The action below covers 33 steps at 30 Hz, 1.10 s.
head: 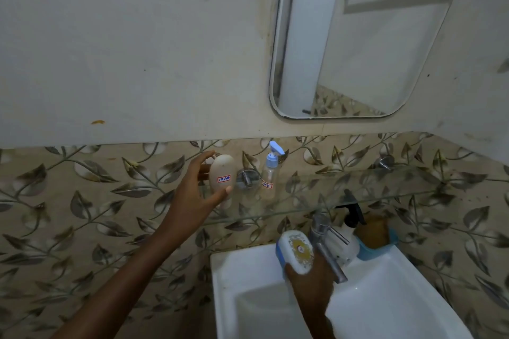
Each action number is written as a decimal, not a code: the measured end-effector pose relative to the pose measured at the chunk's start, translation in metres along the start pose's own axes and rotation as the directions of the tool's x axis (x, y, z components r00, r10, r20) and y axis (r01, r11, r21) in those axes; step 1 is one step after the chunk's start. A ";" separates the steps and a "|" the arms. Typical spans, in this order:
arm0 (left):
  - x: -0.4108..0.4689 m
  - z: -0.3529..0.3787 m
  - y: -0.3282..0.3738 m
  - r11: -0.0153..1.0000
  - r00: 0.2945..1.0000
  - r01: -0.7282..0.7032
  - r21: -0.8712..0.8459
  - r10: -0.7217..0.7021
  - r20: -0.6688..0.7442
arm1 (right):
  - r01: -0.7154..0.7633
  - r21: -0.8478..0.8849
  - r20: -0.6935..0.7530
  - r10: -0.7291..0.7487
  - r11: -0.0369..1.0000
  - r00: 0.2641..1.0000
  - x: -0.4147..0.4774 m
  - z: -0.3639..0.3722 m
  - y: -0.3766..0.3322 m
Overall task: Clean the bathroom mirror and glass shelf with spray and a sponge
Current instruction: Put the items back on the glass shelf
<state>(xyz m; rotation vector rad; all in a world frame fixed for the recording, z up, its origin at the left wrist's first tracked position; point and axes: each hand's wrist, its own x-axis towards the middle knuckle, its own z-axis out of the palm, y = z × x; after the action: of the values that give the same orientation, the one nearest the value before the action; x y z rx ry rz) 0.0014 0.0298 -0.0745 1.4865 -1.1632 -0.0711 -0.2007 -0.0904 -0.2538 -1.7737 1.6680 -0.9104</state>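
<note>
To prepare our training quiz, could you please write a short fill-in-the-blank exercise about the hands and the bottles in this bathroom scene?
1. The left hand grips the cream bottle labelled ____.
2. The right hand holds a sponge above the white ____.
3. The clear spray bottle standing on the glass shelf has a ____ trigger head.

Missing words: 17AB; sink; blue.

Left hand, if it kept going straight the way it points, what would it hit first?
The left hand grips the cream bottle; going on, both would probably meet the leaf-patterned wall tiles right behind, though depth is unclear.
</note>
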 end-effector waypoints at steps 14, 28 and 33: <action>-0.005 0.016 0.005 1.000 0.991 -0.021 -0.017 0.019 -0.136 | 0.366 -0.004 -0.340 -0.346 0.931 0.875 0.023 -0.114 -0.099; -0.004 0.027 0.001 0.999 0.982 -0.024 0.048 0.032 -0.186 | 0.371 0.341 -0.449 -0.197 0.864 0.872 0.060 -0.116 -0.066; -0.005 0.030 0.005 0.998 0.979 -0.056 0.027 0.060 -0.196 | -0.101 0.476 -0.196 0.218 0.874 0.956 0.100 -0.128 0.001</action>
<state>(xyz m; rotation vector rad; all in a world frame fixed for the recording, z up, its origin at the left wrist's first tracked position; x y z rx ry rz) -0.0233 0.0124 -0.0827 1.4421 -1.0486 0.1258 -0.3001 -0.1818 -0.1627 -1.2215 1.5452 -1.3601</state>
